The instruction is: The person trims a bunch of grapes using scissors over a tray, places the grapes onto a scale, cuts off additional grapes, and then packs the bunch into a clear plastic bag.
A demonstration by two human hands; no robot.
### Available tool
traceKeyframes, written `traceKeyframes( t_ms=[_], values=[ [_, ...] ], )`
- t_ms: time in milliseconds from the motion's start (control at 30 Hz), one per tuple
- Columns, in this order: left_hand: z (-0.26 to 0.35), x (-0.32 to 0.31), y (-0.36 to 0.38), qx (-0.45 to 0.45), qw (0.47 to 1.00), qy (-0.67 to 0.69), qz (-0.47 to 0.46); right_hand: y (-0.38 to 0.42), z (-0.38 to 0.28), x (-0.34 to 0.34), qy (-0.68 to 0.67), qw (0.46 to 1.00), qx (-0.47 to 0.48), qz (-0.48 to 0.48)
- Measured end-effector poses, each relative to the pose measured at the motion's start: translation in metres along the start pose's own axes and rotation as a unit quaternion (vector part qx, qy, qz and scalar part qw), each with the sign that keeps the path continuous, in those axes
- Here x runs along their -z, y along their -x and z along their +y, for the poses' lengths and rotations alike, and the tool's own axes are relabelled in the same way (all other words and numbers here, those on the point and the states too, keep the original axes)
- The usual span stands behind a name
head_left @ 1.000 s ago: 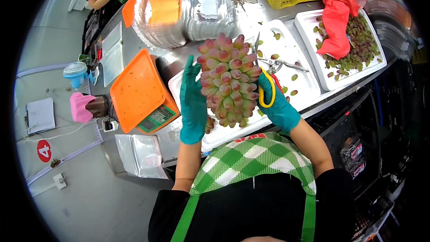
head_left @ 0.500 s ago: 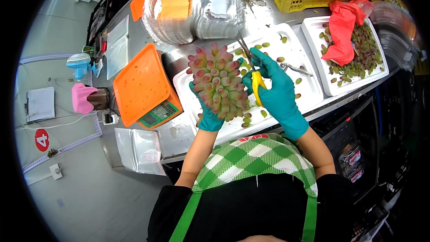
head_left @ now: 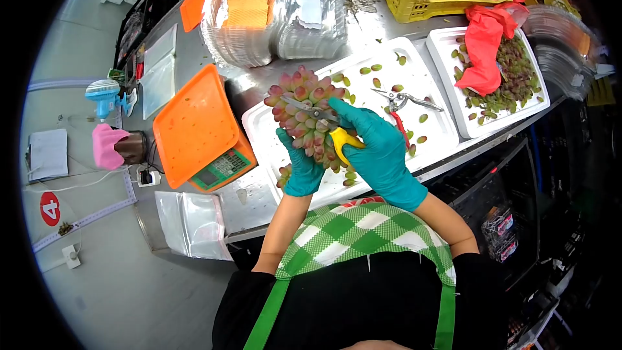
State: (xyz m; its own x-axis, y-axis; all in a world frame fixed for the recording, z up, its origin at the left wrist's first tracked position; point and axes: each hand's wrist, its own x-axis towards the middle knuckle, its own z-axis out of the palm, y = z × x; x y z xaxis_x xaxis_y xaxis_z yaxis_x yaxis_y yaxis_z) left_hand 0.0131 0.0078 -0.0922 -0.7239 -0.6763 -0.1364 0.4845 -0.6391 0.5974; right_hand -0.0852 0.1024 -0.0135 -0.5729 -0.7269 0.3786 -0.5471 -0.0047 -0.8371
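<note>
Above the left part of the white tray [head_left: 439,128], you hold up the grape bunch [head_left: 309,132] in much the same spot as half a second ago. Your gloved right hand [head_left: 382,155] has come in closer, tilted inward over the tray's near side, its fingers wrapped around the yellow handles of the scissors [head_left: 342,145]. Your gloved left hand [head_left: 303,172] remains clasped on the lower part of the bunch, thumb up its left side; its other fingers are largely hidden. The scissors, earlier pointing away toward the tray's far edge, now lie across the front of the bunch with tips to the left; you cannot tell whether they are cutting. The pruners [head_left: 402,96], half covered by your hand before, show again on the tray's right half.

The bunch looks full and tightly packed, tapering toward its lower end. Its berries are long, plump and blunt-tipped, pale green flushed with dusky pink, deeper at the top. Loose grapes [head_left: 398,88] of similar colouring lie scattered on the tray.
</note>
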Motion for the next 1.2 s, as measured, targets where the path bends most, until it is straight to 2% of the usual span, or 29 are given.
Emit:
traceKeyframes(
  t_ms=[100,200,233,333,367,400,500,533,600,633,733,867,967,1067,1167,1200],
  values=[
    [0.006,-0.004,0.006,-0.016,0.998,-0.055,0.01,0.001,-0.006,-0.005,-0.049,0.998,-0.029,0.012],
    [0.012,0.001,0.006,-0.016,0.999,-0.046,-0.02,0.004,-0.007,-0.012,-0.119,0.987,-0.112,0.009],
    [0.013,-0.003,0.007,-0.008,0.999,-0.027,-0.017,0.004,-0.01,-0.013,-0.111,0.986,-0.126,0.008],
    [0.015,-0.004,0.002,0.001,0.999,0.036,-0.022,-0.003,-0.021,-0.01,-0.234,0.942,-0.24,-0.02],
    [0.008,0.015,-0.003,0.02,0.952,0.253,-0.171,-0.007,-0.03,-0.004,-0.275,0.928,-0.252,-0.008],
    [0.01,0.016,-0.002,0.027,0.966,0.218,-0.138,-0.009,-0.027,-0.003,-0.251,0.954,-0.162,0.03],
    [0.014,0.025,-0.002,0.032,0.988,0.141,-0.057,-0.018,-0.024,0.025,-0.02,0.999,0.017,-0.043],
    [0.012,0.026,-0.002,-0.002,0.996,0.076,-0.041,-0.021,-0.023,0.036,0.063,0.992,0.082,-0.075],
    [0.007,0.023,-0.004,-0.075,0.996,-0.051,-0.009,-0.02,-0.039,0.059,0.296,0.932,0.116,-0.173],
    [0.014,0.026,-0.007,0.009,0.999,0.029,-0.019,-0.018,-0.04,0.06,0.324,0.919,0.128,-0.185],
    [0.026,0.008,0.0,0.05,0.981,0.172,-0.073,-0.011,-0.039,0.056,0.419,0.873,0.142,-0.204],
    [0.027,-0.003,0.01,0.027,0.993,0.093,-0.06,-0.01,-0.049,0.051,0.53,0.805,0.174,-0.201],
    [0.027,-0.004,0.015,0.026,0.992,0.094,-0.085,-0.016,-0.061,0.057,0.421,0.858,0.106,-0.272],
    [0.023,-0.001,0.012,0.011,0.987,0.123,-0.102,-0.027,-0.071,0.063,0.409,0.839,0.051,-0.355],
    [0.023,-0.002,0.014,0.01,0.989,0.11,-0.1,-0.031,-0.07,0.067,0.444,0.81,0.101,-0.368],
    [0.022,-0.002,0.014,0.009,0.99,0.103,-0.098,-0.035,-0.071,0.067,0.438,0.805,0.084,-0.391]
  ],
)
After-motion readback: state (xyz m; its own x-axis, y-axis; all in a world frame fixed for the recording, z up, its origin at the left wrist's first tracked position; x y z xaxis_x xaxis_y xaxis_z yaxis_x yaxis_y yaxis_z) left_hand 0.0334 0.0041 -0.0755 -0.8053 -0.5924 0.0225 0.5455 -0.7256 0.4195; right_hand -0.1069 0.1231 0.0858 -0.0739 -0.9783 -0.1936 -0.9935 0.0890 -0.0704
